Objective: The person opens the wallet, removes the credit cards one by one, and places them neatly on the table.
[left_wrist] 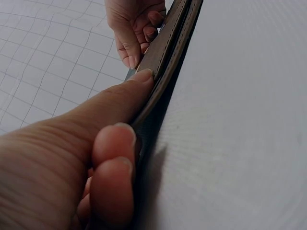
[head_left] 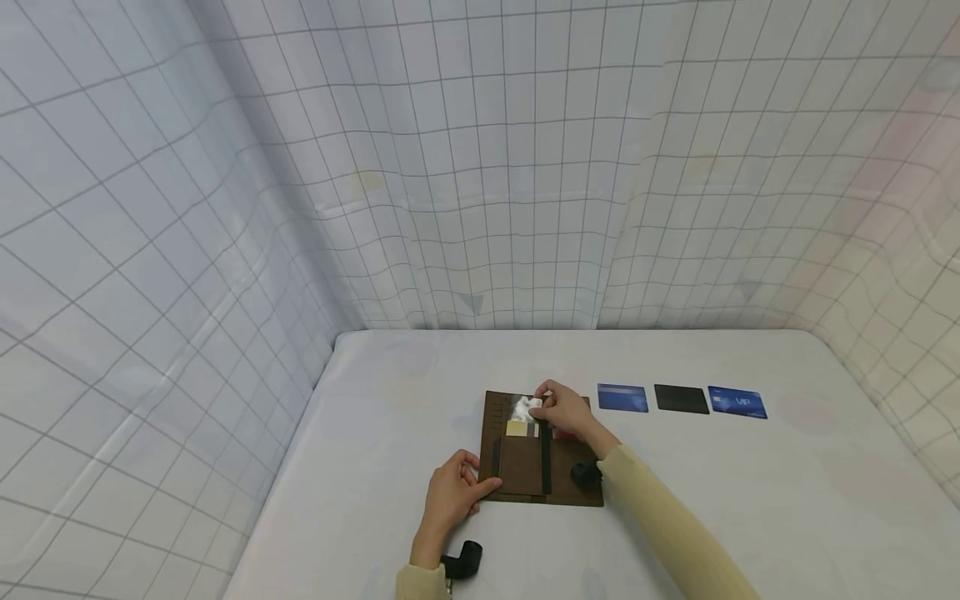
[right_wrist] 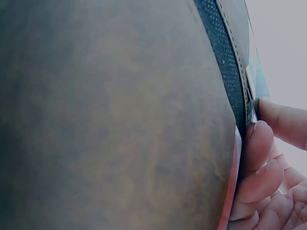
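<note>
A brown leather wallet (head_left: pixel 517 462) lies unfolded on the white table, a dark strap (head_left: pixel 546 467) running down its middle. At its lower left corner my left hand (head_left: pixel 450 492) grips the edge, thumb on top; the left wrist view shows that thumb on the stitched leather (left_wrist: pixel 165 43). My right hand (head_left: pixel 566 410) is at the wallet's top, thumb and fingertips pinching the edge of a shiny silver-white card (head_left: pixel 523 407). Below that card a yellowish card (head_left: pixel 517 428) sticks out of a pocket. A red card (right_wrist: pixel 229 187) shows beside the right fingers; the pinched edge is partly hidden.
To the right of the wallet lie a blue card (head_left: pixel 622 397), a black card (head_left: pixel 681 398) and a blue VIP card (head_left: pixel 738 402) in a row. Black wrist cameras (head_left: pixel 463 560) sit at both wrists. White gridded cloth (head_left: pixel 480 208) hangs behind the table.
</note>
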A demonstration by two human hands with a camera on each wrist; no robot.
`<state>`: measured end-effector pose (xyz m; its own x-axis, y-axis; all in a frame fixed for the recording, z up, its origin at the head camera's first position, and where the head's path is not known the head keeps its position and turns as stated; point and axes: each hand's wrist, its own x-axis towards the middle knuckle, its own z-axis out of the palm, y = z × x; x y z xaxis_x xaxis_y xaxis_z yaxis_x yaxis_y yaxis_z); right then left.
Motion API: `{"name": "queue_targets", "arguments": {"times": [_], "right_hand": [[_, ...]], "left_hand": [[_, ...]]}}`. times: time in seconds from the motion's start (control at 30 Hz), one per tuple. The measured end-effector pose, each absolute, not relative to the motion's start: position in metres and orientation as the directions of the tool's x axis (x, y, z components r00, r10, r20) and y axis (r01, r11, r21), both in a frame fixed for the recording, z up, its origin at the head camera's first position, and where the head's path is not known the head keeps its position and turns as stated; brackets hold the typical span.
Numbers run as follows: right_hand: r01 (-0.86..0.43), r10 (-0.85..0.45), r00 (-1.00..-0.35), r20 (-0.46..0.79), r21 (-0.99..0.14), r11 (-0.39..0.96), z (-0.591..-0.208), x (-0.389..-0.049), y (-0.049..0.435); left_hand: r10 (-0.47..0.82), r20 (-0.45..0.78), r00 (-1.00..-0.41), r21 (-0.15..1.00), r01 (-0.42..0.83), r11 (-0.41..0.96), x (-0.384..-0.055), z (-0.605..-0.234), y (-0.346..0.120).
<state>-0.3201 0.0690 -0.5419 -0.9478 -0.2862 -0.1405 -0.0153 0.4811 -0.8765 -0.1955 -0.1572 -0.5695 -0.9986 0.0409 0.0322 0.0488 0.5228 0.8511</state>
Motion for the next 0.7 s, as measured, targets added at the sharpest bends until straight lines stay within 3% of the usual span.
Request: {"name": "queue_targets", "arguments": {"times": [0.7], "right_hand": [[0.012,-0.195,-0.974,-0.112,-0.89,0.455,-0.5438,-0.3204,0.0691]], "left_hand": [[0.043,0.042,-0.998,0.853,0.058,0.518,-0.1956,-0.5706,-0.1565]]}}
